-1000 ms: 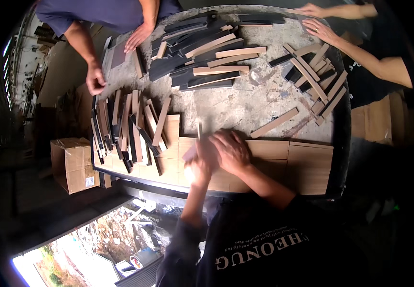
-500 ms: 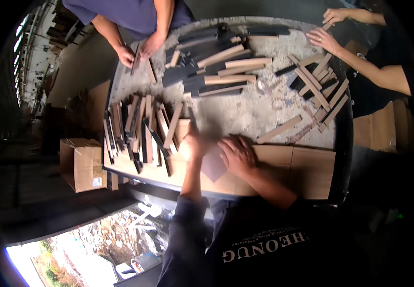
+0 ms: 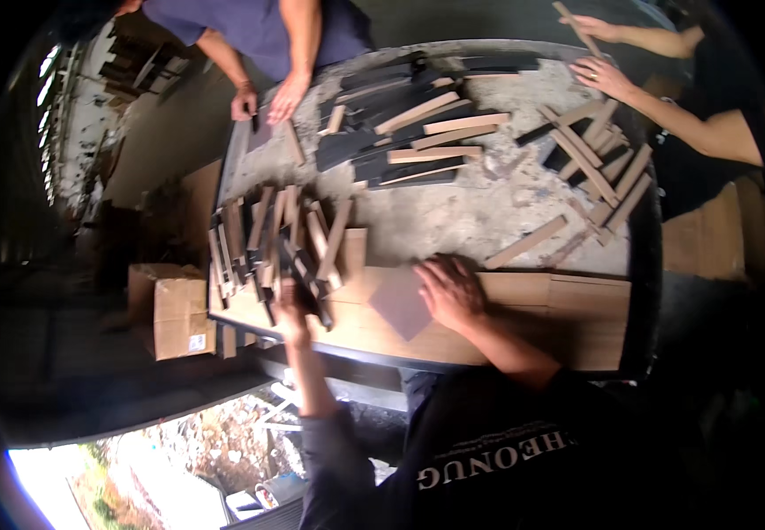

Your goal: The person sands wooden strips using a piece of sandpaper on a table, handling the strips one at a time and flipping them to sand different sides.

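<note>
My left hand (image 3: 292,320), smeared by motion, is at the near side of a pile of wood strips (image 3: 263,231), some bare and some black-faced. Whether its fingers grip a strip I cannot tell. My right hand (image 3: 453,293) lies with fingers stretched over the right edge of a mauve-brown sheet (image 3: 403,305), which resembles sandpaper and lies cornerwise. Under the sheet are light wood boards (image 3: 590,320) along the table's near edge.
Across the table (image 3: 418,216), a person in purple (image 3: 263,35) handles a dark piece. At the far right another person's hand (image 3: 601,78) steadies a strip (image 3: 578,31). More strips (image 3: 442,132) lie mid-table and in a right-hand heap (image 3: 594,159). A cardboard box (image 3: 179,318) stands at left.
My left hand has moved left and nearer, from beside the sheet to the strip pile. My right hand stays by the sheet. The far-right person's strip is raised.
</note>
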The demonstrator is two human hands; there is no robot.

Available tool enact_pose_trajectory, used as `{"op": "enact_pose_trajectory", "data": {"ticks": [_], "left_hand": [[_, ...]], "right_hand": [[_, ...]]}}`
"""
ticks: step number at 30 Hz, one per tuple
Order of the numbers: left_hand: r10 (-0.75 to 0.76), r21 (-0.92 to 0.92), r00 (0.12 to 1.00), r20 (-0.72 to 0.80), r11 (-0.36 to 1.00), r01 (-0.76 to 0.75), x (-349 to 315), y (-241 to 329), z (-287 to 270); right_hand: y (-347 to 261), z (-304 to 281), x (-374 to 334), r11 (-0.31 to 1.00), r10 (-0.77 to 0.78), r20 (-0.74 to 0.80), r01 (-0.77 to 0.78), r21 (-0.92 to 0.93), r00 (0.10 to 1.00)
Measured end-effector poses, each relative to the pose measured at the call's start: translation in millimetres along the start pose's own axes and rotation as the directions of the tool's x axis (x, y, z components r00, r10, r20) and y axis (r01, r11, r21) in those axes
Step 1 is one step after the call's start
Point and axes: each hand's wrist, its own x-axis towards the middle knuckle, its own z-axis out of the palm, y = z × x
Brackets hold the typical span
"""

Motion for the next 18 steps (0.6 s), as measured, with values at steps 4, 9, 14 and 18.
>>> {"op": "enact_pose_trajectory", "data": {"ticks": [4, 9, 14, 18], "left_hand": [[0.300, 0.711, 0.925, -0.235, 0.701, -0.046, 18, 87, 50], [0.105, 0.507, 0.723, 0.682, 0.645, -0.572, -55, 168, 250], [0.409, 0.375, 0.465, 0.785, 0.285, -0.882, -83, 127, 327], [0.331, 0.332, 0.614, 0.717, 0.613, -0.717, -76, 177, 291]], "right_hand": [[9, 5, -4, 1.000, 0.005, -0.072, -0.006, -0.012, 0.997], [48, 63, -15, 0.685, 0.171, -0.172, 0.008, 0.728, 0.970], [22, 65, -13, 0.740, 0.128, -0.012, -0.088, 0.667, 0.992], [21, 37, -12, 0.685, 0.215, 0.027, -0.170, 0.708, 0.976]]}}
